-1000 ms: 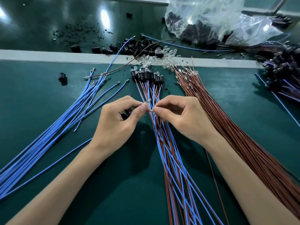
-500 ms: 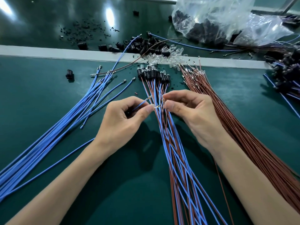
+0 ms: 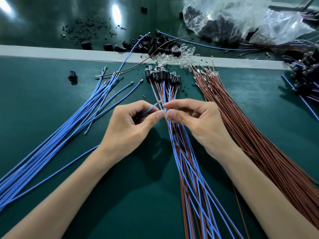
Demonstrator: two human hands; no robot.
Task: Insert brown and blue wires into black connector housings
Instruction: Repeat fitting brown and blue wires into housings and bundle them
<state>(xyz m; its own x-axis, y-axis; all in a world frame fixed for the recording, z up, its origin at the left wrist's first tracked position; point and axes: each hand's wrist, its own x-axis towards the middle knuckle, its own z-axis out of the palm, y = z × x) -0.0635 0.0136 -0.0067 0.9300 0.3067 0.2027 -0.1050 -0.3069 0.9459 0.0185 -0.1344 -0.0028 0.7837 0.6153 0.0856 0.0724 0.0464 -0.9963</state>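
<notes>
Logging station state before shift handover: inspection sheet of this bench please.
Surface: green mat, white strip across the far side.
Job's things: finished housings on wired pairs, centre; loose black housings behind strip.
Clutter: black crumbs, clear bulbs, lone housing on the mat.
Grippers: left hand pinches a blue wire; right hand pinches a small part, grip contents unclear.
Cables: loose blue wires left, brown wires right.
Surroundings: plastic bag of black parts, far right.

Bright, even overhead light recorded. Glare patches noted on the glossy far surface [image 3: 34, 23] and plastic bag [image 3: 241, 18]. Soft shadows cast under left hand [image 3: 131, 125] and right hand [image 3: 195, 123]. Edges bowed by wide-angle lens.
</notes>
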